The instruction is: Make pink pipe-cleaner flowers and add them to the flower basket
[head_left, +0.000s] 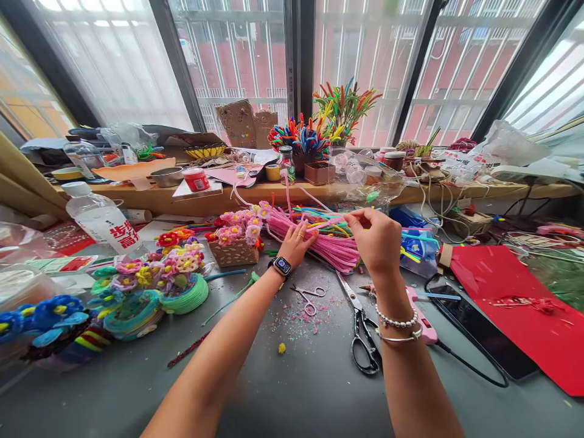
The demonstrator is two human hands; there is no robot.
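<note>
A thick bundle of pink pipe cleaners [333,246] lies across the grey table in front of me. My left hand [298,242], with a smartwatch on the wrist, rests flat on the bundle's left part, fingers spread. My right hand [376,240], bracelets on its wrist, is raised over the bundle's right part with its fingers pinched on a pink pipe cleaner pulled from the pile. Mixed coloured pipe cleaners [319,216] lie just behind the pink ones.
Large black scissors [362,331] and small scissors [310,298] lie near my wrists, beside a pink glue gun [424,322]. Finished flower baskets [150,286] crowd the left. A phone [483,331] and red paper [524,304] lie right. A cluttered shelf [274,194] runs behind.
</note>
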